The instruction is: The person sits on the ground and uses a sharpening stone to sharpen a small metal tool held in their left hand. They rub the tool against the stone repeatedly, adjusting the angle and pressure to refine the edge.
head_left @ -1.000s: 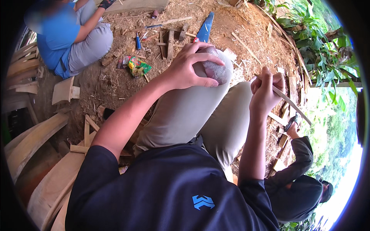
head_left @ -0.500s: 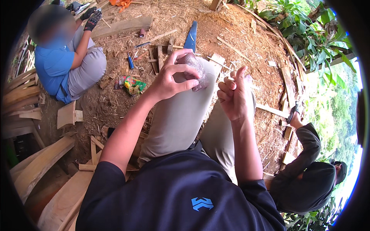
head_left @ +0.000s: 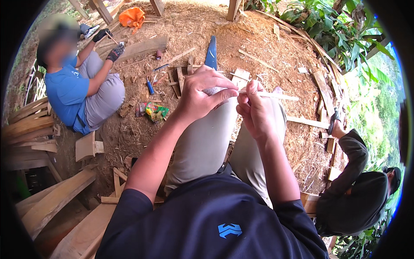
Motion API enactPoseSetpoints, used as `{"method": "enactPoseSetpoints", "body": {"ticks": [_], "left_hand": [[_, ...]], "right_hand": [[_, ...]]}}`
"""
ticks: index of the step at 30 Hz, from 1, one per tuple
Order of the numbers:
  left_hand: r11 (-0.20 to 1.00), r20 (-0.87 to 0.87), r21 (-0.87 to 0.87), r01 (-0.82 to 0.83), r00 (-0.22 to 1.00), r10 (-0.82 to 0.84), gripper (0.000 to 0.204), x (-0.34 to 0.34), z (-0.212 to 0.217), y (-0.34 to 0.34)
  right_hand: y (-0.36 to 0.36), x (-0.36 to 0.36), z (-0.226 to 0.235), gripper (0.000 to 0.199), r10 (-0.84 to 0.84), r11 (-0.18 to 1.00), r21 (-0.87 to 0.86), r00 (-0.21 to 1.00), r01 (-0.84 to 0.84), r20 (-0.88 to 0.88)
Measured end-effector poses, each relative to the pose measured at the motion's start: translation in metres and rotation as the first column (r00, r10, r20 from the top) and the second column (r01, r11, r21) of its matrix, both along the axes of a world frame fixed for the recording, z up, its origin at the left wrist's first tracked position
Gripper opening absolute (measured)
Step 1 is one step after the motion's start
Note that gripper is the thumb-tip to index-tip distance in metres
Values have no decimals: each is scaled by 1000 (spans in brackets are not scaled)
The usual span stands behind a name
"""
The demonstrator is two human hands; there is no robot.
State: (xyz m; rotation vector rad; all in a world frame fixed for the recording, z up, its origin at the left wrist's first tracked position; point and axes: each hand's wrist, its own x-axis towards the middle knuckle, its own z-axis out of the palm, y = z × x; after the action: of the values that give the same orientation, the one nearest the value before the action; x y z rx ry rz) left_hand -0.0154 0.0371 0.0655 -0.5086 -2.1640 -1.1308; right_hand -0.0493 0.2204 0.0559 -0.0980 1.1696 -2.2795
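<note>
ground (head_left: pixel 108 149): wood shavings (head_left: pixel 263 49) covered it, leafy plants (head_left: pixel 340 34) edging the right.
packet (head_left: pixel 156 112): green and yellow, contents hidden.
grey piece (head_left: pixel 211 90): mostly covered by the left hand (head_left: pixel 200 95), whose thumb and fingers curled round it.
right hand (head_left: pixel 256 108): thumb and fingers pinched a pale wooden strip (head_left: pixel 282 96) over the right knee (head_left: pixel 279 114), one end at the left fingertips.

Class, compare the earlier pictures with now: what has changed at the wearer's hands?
The right hand has moved left, close to the left hand; its wooden stick, earlier slanted, now lies nearly crosswise. The left hand still holds the grey piece over the knee; the blue saw stays on the ground.
</note>
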Motion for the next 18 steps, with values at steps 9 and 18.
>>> {"method": "enactPoseSetpoints", "body": {"ticks": [9, 18], "left_hand": [[972, 141, 209, -107, 987, 78, 11, 7, 4, -3], [865, 184, 479, -149, 981, 67, 9, 6, -7, -7]], "right_hand": [[4, -1, 17, 35, -32, 999, -38, 999, 33, 11], [12, -2, 15, 39, -78, 996, 38, 987, 84, -143]]}}
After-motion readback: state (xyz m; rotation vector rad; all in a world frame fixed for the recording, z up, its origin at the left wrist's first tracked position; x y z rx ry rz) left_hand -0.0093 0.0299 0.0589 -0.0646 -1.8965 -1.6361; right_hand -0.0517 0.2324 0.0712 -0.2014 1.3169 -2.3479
